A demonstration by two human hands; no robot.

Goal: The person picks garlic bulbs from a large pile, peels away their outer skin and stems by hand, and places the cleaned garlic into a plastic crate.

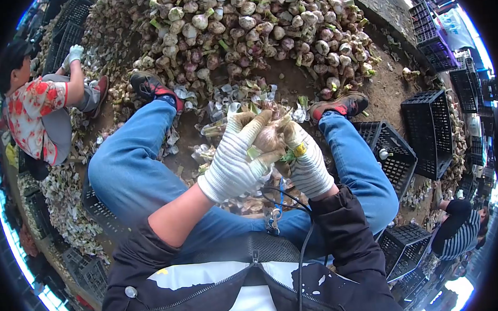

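Note:
A garlic bulb [269, 139] with purplish skin is held between my two gloved hands, above the ground between my knees. My left hand [239, 150], in a white striped glove with dirty fingertips, grips the bulb from the left, its fingers curled round it. On the bulb's right side my right hand [306, 158] has its fingers bent against it, with a yellow mark on the glove. A bit of green leaf shows below the bulb between the hands. Peeled skins [232, 95] lie on the ground beyond them.
A large heap of garlic [249, 27] rises beyond my shoes. Black crates [428, 128] stand at the right, one [390, 149] beside my right knee. A co-worker [41, 103] in a red-flowered top sits at the left. Another person [460, 229] in stripes is at the lower right.

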